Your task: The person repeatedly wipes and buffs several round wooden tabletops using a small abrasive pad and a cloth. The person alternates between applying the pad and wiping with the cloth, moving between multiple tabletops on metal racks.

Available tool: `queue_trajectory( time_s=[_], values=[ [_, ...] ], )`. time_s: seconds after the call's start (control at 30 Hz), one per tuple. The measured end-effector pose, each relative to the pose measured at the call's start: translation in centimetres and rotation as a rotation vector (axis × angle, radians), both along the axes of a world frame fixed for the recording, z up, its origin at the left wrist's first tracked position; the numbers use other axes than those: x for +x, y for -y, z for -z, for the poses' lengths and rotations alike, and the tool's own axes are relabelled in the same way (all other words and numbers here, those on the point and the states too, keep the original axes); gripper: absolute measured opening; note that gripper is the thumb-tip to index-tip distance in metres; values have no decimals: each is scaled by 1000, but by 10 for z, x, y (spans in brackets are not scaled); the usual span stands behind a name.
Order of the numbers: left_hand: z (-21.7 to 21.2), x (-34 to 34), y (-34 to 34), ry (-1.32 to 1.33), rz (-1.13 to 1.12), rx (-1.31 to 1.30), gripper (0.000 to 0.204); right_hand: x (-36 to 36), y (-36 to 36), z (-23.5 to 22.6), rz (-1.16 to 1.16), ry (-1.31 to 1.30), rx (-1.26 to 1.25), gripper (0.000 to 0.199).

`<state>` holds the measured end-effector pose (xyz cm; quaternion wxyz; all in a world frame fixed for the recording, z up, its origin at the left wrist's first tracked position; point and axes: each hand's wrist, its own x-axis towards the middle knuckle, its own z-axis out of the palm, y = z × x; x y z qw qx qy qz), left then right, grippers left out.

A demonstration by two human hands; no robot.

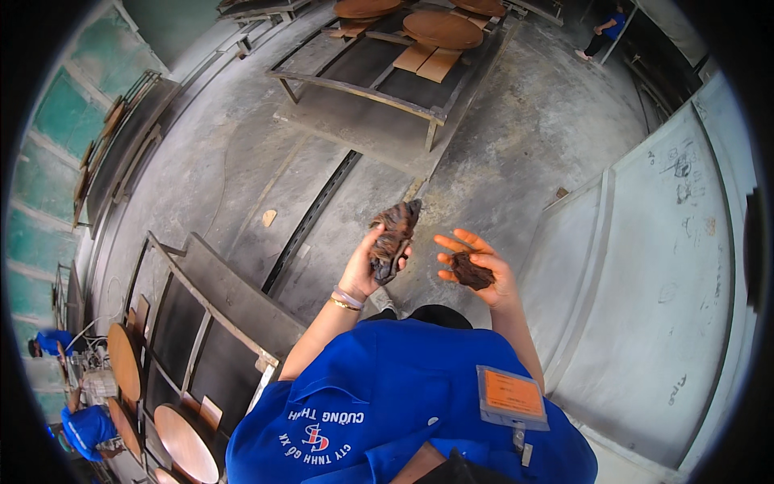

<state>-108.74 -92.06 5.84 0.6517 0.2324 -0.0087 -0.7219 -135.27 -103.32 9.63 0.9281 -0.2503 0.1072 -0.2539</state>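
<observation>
In front of my chest, my left hand [364, 262] is closed round a crumpled dark rag [395, 234] with brown and black stains. Part of this rag sticks out past the fingertips. To its right, my right hand [493, 278] holds a smaller dark brown wad of cloth [472, 272] against the palm and fingers. Orange-brown stain covers the fingers of that hand. The two hands are apart, and neither cloth touches the other.
A metal frame table [363, 97] ahead bears round wooden tops [443, 30] and boards [427, 62]. Another rack [211, 306] at left holds round tops [187, 442]. A pale panel wall [637, 298] stands right. Co-workers in blue [90, 431] are at lower left, another [611, 28] far right.
</observation>
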Motion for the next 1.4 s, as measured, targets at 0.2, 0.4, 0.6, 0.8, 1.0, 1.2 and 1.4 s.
queue_trajectory(
  time_s=[0.2, 0.4, 0.6, 0.8, 1.0, 1.2, 1.4],
  values=[
    [5, 36, 51, 101, -114, -34, 52, -1, 66, 29, 329, -207, 293, 43],
    [-15, 54, 104, 680, -75, 19, 47, 13, 100, 23, 312, -468, 98, 33],
    [-21, 27, 152, 926, -144, -18, 25, 67, 150, -13, 103, -779, -470, 38],
    [-39, 3, 167, 1069, -135, 97, 33, 97, 201, -19, 47, -850, -866, 33],
    [-56, 11, 162, 1000, -73, 32, 34, 106, 251, -21, -22, -730, -784, 22],
    [-79, 15, 157, 882, -310, 93, 13, 119, 278, -39, -255, -665, -947, 19],
    [-115, 18, 165, 1194, -342, 173, 19, 141, 280, -27, -243, -651, -1188, 19]
  ],
)
